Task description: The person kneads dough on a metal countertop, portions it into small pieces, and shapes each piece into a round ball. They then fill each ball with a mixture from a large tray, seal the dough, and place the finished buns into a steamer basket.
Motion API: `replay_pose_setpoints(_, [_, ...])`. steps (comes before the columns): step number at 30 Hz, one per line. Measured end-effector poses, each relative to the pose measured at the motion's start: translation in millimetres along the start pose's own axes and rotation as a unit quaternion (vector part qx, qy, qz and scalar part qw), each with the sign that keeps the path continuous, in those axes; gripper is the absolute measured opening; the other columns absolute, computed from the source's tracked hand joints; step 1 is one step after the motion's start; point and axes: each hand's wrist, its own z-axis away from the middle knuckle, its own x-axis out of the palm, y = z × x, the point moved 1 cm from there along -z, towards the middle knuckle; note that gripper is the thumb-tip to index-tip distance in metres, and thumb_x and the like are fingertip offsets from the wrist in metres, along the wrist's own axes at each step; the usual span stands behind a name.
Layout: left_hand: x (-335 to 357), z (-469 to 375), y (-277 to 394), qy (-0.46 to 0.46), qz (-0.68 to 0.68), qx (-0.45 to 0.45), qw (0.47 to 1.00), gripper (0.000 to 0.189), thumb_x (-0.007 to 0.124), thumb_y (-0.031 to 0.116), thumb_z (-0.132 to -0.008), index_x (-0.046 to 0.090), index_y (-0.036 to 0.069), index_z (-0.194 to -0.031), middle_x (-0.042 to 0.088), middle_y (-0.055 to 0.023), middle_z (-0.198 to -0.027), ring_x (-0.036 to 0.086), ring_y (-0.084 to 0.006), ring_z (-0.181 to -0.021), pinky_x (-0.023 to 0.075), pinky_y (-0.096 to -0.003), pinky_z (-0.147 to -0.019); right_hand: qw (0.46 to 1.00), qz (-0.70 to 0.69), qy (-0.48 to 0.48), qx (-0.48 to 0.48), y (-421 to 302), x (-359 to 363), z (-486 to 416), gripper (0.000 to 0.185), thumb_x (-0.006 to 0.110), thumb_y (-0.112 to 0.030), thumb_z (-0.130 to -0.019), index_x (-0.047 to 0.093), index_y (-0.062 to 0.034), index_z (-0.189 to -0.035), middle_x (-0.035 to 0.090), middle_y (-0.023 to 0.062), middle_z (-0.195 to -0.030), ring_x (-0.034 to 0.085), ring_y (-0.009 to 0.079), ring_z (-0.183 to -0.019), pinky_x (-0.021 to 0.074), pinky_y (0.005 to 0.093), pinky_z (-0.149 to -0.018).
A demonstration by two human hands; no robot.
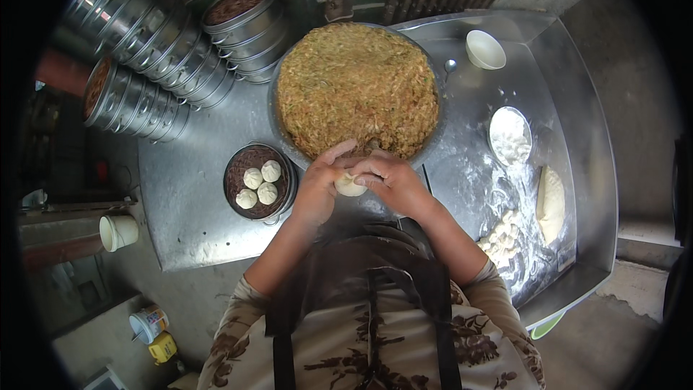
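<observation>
Between my two hands is a round bun of white dough (350, 184), held just in front of the near rim of a large basin. My left hand (324, 176) cups its left side, with the fingers pointing up and away. My right hand (392, 177) pinches the dough's top edge from the right. A wide mound of chopped filling (357, 86) heaps up in the metal basin, hollowed at its near side. To the left, several pleated buns (267, 193) sit on the dark mat of a round steamer tier (238, 161).
Stacked metal steamers (162, 59) stand at the back left. On the right of the metal table (189, 233) are a white bowl (486, 50), a spoon (450, 66), a dish of flour (510, 136), a dough roll (551, 206) and small dough pieces (501, 238). A raised metal edge bounds the right side.
</observation>
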Motion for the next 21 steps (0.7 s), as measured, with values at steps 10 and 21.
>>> replay_pose_setpoints(10, [7, 4, -8, 0.021, 0.085, -0.033, 0.996, 0.069, 0.032, 0.056, -0.092, 0.043, -0.002, -0.128, 0.054, -0.0128, -0.117, 0.053, -0.0225, -0.105, 0.0436, -0.0346, -0.085, 0.998, 0.047, 0.037, -0.018, 5, 9, 0, 0.016, 0.065, -0.005, -0.077, 0.060, -0.0053, -0.092, 0.061, 0.0110, -0.084, 0.061, 0.0240, -0.071, 0.0470, 0.0338, -0.061])
replay_pose_setpoints(21, [0, 9, -14, 0.043, -0.099, -0.030, 0.994, 0.069, 0.024, 0.059, -0.094, 0.053, -0.001, -0.109, 0.060, -0.0069, -0.082, 0.055, -0.0104, -0.063, 0.0409, -0.0214, -0.051, 0.996, 0.037, 0.019, -0.076, 4, 16, -4, 0.012, 0.067, -0.009, -0.075, 0.063, -0.0080, -0.086, 0.061, 0.0072, -0.079, 0.060, 0.0262, -0.071, 0.0494, 0.0338, -0.063])
